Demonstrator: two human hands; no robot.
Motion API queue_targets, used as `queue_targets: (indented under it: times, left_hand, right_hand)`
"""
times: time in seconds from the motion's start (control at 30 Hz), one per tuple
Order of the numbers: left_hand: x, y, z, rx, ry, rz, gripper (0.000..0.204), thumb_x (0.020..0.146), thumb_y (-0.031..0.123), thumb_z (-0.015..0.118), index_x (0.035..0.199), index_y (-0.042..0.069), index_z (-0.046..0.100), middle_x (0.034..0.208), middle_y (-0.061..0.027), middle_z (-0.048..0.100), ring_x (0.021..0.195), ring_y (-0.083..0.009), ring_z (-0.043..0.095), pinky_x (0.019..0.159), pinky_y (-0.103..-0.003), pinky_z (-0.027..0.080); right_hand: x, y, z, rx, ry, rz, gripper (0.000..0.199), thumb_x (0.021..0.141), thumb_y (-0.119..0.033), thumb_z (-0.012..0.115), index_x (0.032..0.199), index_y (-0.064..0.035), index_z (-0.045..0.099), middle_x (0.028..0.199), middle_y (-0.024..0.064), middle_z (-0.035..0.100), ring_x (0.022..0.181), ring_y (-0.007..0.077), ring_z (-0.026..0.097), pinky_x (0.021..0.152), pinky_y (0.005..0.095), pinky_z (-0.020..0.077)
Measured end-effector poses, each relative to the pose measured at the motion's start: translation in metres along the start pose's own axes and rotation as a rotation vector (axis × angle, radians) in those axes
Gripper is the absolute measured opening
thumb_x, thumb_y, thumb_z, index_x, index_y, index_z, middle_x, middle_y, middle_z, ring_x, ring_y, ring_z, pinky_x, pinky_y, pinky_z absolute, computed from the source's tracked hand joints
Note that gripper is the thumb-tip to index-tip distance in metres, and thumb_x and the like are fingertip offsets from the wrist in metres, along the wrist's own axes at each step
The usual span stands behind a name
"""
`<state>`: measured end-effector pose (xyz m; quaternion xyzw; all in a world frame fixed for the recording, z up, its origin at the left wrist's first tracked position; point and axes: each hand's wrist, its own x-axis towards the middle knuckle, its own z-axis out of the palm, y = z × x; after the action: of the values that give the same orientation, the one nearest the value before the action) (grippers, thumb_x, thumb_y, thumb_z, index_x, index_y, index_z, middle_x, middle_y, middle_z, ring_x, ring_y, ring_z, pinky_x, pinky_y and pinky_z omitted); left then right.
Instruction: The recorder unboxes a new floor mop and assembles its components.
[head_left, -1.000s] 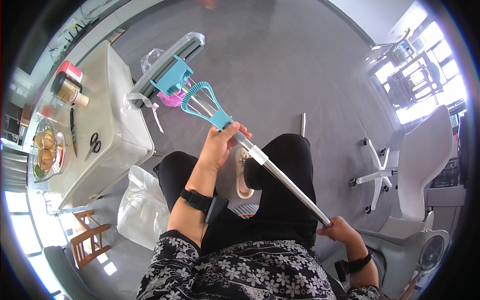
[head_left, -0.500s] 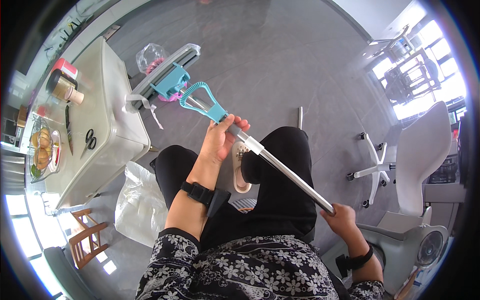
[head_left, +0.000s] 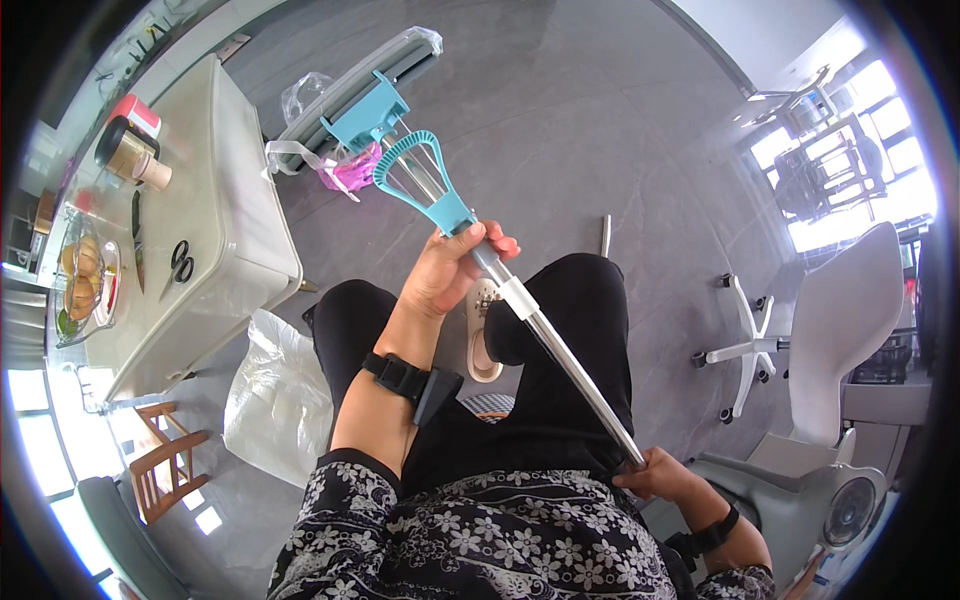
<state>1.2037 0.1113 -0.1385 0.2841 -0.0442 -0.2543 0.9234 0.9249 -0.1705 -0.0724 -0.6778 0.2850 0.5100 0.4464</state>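
Observation:
A squeeze mop slants across my lap, its silver pole (head_left: 575, 372) running from lower right to upper left. My left hand (head_left: 452, 270) is closed round the grey grip, just below the teal loop lever (head_left: 448, 210). Down at the pole's lower end, my right hand (head_left: 655, 475) grips the metal. The long grey mop head (head_left: 345, 98), with its teal bracket (head_left: 367, 115), points away from me. Clear plastic film (head_left: 425, 40) clings to its far tip, and a white strip hangs off its near end. Beside the bracket is crumpled pink-purple plastic (head_left: 352, 172).
A cream table (head_left: 235, 190) at left bears scissors (head_left: 180, 265), a knife (head_left: 138, 235), jars and a fruit bowl (head_left: 85, 285). Below it lies a white plastic bag (head_left: 275, 400). A metal tube (head_left: 606, 237) lies beyond my knee. A white swivel chair (head_left: 845, 320) stands right.
The mop has swung steeper, its head moving away and to the right. My right hand has come nearer my body with the pole's end. More of the pink-purple plastic shows.

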Motion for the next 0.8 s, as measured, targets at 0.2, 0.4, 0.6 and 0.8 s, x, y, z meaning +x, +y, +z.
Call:
queue_targets:
  times: [0.2, 0.4, 0.6, 0.8]
  left_hand:
    - [-0.001, -0.005, 0.004, -0.051, -0.048, 0.009, 0.011, 0.082, 0.014, 0.062, 0.090, 0.013, 0.055, 0.085, -0.0068, 0.057, 0.084, -0.0212, 0.058, 0.089, -0.045, 0.045]
    - [-0.003, -0.009, 0.012, -0.058, -0.017, 0.021, 0.012, 0.080, 0.013, 0.064, 0.088, 0.013, 0.055, 0.083, -0.0056, 0.057, 0.081, -0.0195, 0.057, 0.089, -0.045, 0.044]
    - [-0.003, -0.006, 0.011, -0.046, 0.028, 0.026, 0.007, 0.078, 0.007, 0.062, 0.081, 0.008, 0.056, 0.081, -0.0051, 0.056, 0.075, -0.0173, 0.058, 0.090, -0.044, 0.043]
    - [-0.004, -0.001, 0.009, -0.007, 0.013, 0.022, 0.005, 0.078, 0.007, 0.062, 0.080, 0.007, 0.057, 0.080, -0.0052, 0.057, 0.073, -0.0167, 0.059, 0.088, -0.043, 0.045]
  right_hand:
    - [0.003, -0.018, 0.002, -0.648, 0.714, -0.262, 0.030, 0.069, -0.024, 0.071, 0.072, -0.0014, 0.051, 0.058, 0.0091, 0.054, 0.051, 0.0259, 0.053, 0.051, 0.0354, 0.0419]
    - [0.013, -0.044, 0.002, -0.577, 0.862, -0.295, 0.031, 0.073, -0.028, 0.066, 0.073, -0.0003, 0.052, 0.057, 0.0127, 0.053, 0.058, 0.0330, 0.055, 0.054, 0.0391, 0.0421]
    - [0.023, -0.037, -0.003, -0.321, 0.554, -0.210, 0.032, 0.075, -0.028, 0.067, 0.073, 0.0023, 0.057, 0.057, 0.0110, 0.054, 0.055, 0.0195, 0.055, 0.054, 0.0318, 0.0427]
    - [0.015, -0.048, 0.006, -0.121, 0.313, -0.150, 0.031, 0.076, -0.027, 0.067, 0.069, 0.0019, 0.058, 0.056, 0.0014, 0.051, 0.054, 0.0094, 0.050, 0.050, 0.0264, 0.0412]
